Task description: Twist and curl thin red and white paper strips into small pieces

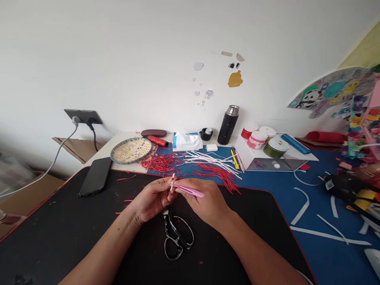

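"What do the hands have?"

"The left hand [151, 200] has its fingers pinched shut on one small white strip [172, 182]. The right hand [204, 202] has its fingers closed on one pair of pink tweezers [188, 190], and the tips reach the strip. Both hands hover above the black desk mat [59, 225]."

"What's closest to them?"

"One pair of scissors [176, 237] lies on the mat just below the hands. One phone [95, 177] lies farther left on the mat."

"And beyond the mat?"

"Two loose heaps of red strips [160, 163] [216, 178] lie just past the hands, with one bunch of white strips [208, 160] between and behind them. Left of those sit one round woven tray [131, 150] and one spool of red cord [158, 141]. Farther back stand one black flask [228, 124] and four round tubs [255, 139]. I can't count the small scraps."
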### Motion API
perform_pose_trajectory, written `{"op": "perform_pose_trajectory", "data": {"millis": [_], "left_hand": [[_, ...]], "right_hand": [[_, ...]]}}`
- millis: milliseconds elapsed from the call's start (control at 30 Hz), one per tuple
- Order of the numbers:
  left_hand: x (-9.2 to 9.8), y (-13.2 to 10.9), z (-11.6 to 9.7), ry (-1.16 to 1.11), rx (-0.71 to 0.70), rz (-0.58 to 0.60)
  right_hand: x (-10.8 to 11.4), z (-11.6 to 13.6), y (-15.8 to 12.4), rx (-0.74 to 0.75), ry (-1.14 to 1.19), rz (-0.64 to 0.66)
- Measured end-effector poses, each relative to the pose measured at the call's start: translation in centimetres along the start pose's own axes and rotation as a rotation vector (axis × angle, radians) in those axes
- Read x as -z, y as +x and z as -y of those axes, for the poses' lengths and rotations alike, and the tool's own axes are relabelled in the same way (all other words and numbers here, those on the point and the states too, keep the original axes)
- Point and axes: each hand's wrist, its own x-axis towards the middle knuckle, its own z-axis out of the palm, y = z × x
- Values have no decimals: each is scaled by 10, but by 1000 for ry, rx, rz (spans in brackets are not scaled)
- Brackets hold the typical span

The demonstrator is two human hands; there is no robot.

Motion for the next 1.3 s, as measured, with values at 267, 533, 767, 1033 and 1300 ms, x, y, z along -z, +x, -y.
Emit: {"op": "perform_pose_trajectory", "data": {"millis": [267, 533, 767, 1033, 1300], "left_hand": [[0, 0, 0, 0, -5, 1], [1, 0, -1, 37, -35, 13], [6, -1, -2, 117, -24, 47], [2, -7, -6, 218, 15, 60], [1, -10, -6, 252, 17, 89]], "right_hand": [[-1, -2, 0, 38, 5, -9], [1, 0, 0, 6, 65, -1], [5, 6, 3, -285, 251, 99], [7, -1, 3, -608, 542, 225], [3, -6, 3, -786, 897, 236]]}}
